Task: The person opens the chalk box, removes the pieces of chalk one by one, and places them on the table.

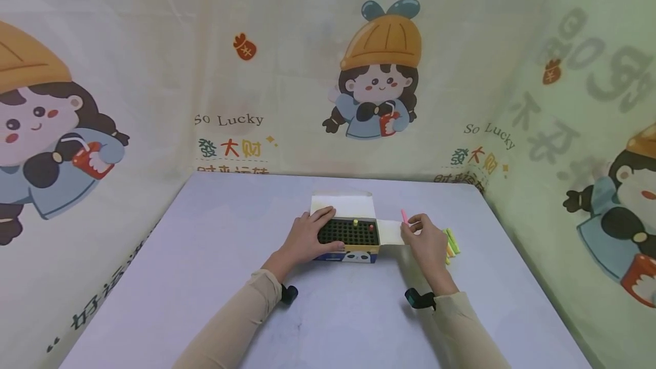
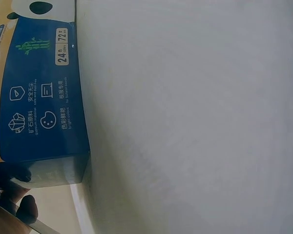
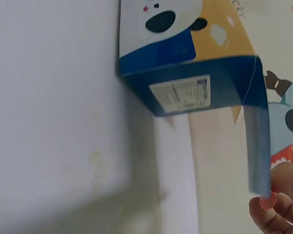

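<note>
A chalk box (image 1: 357, 257) with a panda on its front stands with its lid (image 1: 348, 206) raised and a side flap (image 1: 390, 233) folded out to the right. Inside is a black grid of holes (image 1: 345, 233), where a yellow chalk stick (image 1: 355, 222) and a red one (image 1: 371, 226) show. My left hand (image 1: 309, 238) holds the box at its left end, thumb along the front edge and fingers toward the back. Over the flap, my right hand (image 1: 425, 244) pinches a pink chalk stick (image 1: 404, 216), whose end (image 3: 268, 200) shows by the flap in the right wrist view.
Several loose chalk sticks (image 1: 452, 241), green, yellow and orange, lie on the white table (image 1: 230, 226) right of my right hand, partly hidden by it. Cloth walls (image 1: 287, 84) with cartoon prints rise behind the table and at both sides.
</note>
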The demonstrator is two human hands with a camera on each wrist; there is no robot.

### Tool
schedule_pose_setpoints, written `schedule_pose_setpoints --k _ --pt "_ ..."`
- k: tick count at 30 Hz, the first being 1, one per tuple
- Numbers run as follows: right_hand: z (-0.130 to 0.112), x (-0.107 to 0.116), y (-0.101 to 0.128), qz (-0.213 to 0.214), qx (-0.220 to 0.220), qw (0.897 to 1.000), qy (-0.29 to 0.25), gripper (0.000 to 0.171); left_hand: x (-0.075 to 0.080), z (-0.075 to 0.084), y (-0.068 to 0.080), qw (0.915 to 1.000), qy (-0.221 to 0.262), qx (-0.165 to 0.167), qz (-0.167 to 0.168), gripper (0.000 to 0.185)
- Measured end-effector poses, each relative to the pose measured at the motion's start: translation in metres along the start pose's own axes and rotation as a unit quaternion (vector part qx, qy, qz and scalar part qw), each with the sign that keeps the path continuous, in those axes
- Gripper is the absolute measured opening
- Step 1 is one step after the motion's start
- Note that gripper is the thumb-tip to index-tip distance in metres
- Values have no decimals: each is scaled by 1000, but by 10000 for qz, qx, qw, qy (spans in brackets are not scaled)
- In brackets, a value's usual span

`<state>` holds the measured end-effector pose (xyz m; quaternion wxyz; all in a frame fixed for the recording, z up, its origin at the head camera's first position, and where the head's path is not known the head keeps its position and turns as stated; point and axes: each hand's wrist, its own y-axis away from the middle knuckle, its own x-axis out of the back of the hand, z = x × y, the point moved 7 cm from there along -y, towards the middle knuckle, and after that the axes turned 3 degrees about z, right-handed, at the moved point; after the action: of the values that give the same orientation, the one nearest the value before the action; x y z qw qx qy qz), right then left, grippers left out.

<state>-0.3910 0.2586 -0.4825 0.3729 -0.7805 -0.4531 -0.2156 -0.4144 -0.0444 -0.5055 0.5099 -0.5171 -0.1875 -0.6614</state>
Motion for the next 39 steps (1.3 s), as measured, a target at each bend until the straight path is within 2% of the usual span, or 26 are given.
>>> schedule_pose_setpoints --k 4,9,21,27,33,39 --pt "7 4 0 104 91 9998 -112 22 0 -1 0 10000 -6 8 21 92" --pt "15 7 2 187 187 9996 43 20 0 -4 -1 10000 -2 29 8 91" --pt "49 1 5 -695 -201 9946 746 28 1 -4 -1 10000 51 23 34 91" --pt "70 1 10 -757 -325 9916 995 32 -2 -4 -2 10000 34 66 -53 91" --pt "78 8 8 -800 -417 9899 1091 37 -2 -3 -2 10000 54 61 -34 91" --pt "84 13 4 -1058 -585 9863 1120 39 -2 -3 -3 10000 80 11 43 91"
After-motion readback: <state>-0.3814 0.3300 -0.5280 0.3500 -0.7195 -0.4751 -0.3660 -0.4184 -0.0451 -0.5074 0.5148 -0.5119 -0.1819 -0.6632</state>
